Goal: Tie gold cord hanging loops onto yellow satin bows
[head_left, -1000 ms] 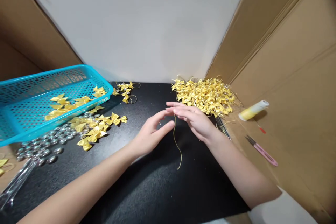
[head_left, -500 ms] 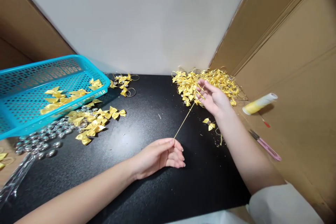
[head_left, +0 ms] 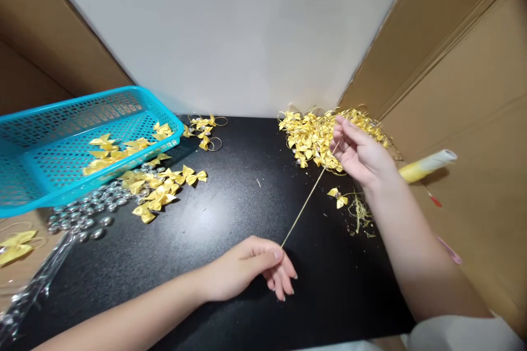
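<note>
A thin gold elastic cord (head_left: 305, 204) runs taut on a slant between my two hands. My left hand (head_left: 263, 266), low in the middle, pinches its lower end between thumb and forefinger, the other fingers loosely curled. The upper end is in my right hand (head_left: 358, 151), which is closed on it before the heap of yellow bows with cord loops (head_left: 307, 140). Below that hand lie a single yellow bow (head_left: 338, 197) and a tangle of cord scraps (head_left: 361, 215) on the black tabletop (head_left: 247, 208).
At left stands a blue plastic basket (head_left: 53, 197) with yellow bows inside. Silver beads (head_left: 88, 214) and loose bows (head_left: 160, 192) lie before it. A few looped bows (head_left: 203, 131) sit at the back. On the right are a yellow-white tube (head_left: 428, 164) and a pink handle (head_left: 449, 250), partly hidden.
My hands have drawn farther apart, the left lower and the right to the right, with a longer stretch of cord between them. The view has shifted slightly, and more cord scraps show.
</note>
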A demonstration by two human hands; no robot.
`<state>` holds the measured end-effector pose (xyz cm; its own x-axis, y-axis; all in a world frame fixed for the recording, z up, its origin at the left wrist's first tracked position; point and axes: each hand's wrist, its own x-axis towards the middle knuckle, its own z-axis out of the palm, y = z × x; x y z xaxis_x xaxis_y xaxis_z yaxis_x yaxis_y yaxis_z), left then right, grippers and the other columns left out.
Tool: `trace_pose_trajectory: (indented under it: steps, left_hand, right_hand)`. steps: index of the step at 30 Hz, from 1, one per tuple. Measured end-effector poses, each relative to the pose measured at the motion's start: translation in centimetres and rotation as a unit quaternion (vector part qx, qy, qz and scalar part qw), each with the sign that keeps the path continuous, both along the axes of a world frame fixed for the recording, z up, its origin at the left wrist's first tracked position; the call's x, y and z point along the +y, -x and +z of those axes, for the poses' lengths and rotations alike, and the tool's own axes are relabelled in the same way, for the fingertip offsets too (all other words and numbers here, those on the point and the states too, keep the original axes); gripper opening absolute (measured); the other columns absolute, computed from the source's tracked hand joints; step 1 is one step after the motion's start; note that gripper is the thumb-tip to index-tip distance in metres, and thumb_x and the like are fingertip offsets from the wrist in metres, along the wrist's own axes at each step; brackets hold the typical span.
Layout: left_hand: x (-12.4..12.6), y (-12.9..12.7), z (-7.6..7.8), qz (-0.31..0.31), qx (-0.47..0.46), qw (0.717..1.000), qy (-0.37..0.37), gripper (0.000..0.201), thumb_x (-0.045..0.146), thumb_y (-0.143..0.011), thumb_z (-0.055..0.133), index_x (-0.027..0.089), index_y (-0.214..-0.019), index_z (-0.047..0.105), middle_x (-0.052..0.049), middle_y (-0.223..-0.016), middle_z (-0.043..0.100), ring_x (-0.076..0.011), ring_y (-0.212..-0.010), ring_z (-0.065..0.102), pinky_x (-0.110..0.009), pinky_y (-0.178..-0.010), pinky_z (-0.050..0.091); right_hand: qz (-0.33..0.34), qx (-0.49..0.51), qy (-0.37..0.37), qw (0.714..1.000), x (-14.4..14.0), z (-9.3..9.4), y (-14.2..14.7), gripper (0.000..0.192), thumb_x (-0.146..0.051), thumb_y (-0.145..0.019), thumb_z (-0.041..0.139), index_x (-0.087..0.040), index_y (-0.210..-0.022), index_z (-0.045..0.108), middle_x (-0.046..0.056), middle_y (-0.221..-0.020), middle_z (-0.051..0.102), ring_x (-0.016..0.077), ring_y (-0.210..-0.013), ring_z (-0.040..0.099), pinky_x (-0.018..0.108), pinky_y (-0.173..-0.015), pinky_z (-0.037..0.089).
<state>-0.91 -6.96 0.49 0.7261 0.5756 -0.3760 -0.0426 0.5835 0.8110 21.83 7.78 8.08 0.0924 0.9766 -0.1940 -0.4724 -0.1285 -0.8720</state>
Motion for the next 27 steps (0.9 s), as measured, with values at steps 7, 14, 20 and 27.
trace_pose_trajectory:
  steps: [7,14,20,27]
  left_hand:
    - [-2.1,0.5,1.8,-0.120,0.097,0.962,-0.224,0.056,0.048,-0.098,0.032,0.009,-0.092,0.072,-0.016,-0.081,0.074,-0.0151,-0.065,0.063,-0.024,-0.063,0.050]
    - [-3.6,-0.1,1.4,-0.171,0.033,0.861,-0.478,0.062,0.053,-0.096,0.005,0.022,-0.061,0.046,-0.009,-0.056,0.060,-0.0185,-0.054,0.051,-0.030,-0.057,0.043]
    - [-3.5,0.7,1.2,-0.158,0.086,0.824,-0.537,0.051,0.043,-0.099,0.013,0.023,-0.059,0.038,-0.006,-0.055,0.059,-0.0199,-0.056,0.054,-0.030,-0.059,0.043]
    - [-2.1,0.3,2.4,-0.181,0.077,0.835,-0.514,0.033,0.020,-0.095,0.037,0.020,-0.093,0.069,-0.008,-0.079,0.076,-0.0206,-0.074,0.068,-0.030,-0.077,0.048]
  right_hand:
    - [0.221,-0.027,0.022,0.975,-3.1,-4.6,9.3,0.016,-0.035,-0.074,0.077,-0.019,-0.073,0.074,0.006,-0.098,0.075,0.0163,-0.098,0.066,0.032,-0.093,0.048]
    - [0.142,-0.044,0.052,0.987,-5.1,-8.9,12.0,0.030,-0.045,-0.067,0.077,-0.019,-0.080,0.073,0.010,-0.108,0.072,0.0239,-0.117,0.058,0.042,-0.104,0.040]
    - [-0.128,-0.197,0.017,0.972,-10.0,-10.6,2.8,0.031,-0.051,-0.074,0.069,-0.021,-0.082,0.074,0.010,-0.137,0.056,0.0277,-0.135,0.043,0.049,-0.115,0.026]
    - [-0.060,-0.232,-0.054,0.969,-12.9,-9.2,2.2,0.021,-0.040,-0.086,0.063,-0.023,-0.079,0.074,0.007,-0.127,0.064,0.0229,-0.121,0.057,0.044,-0.109,0.038]
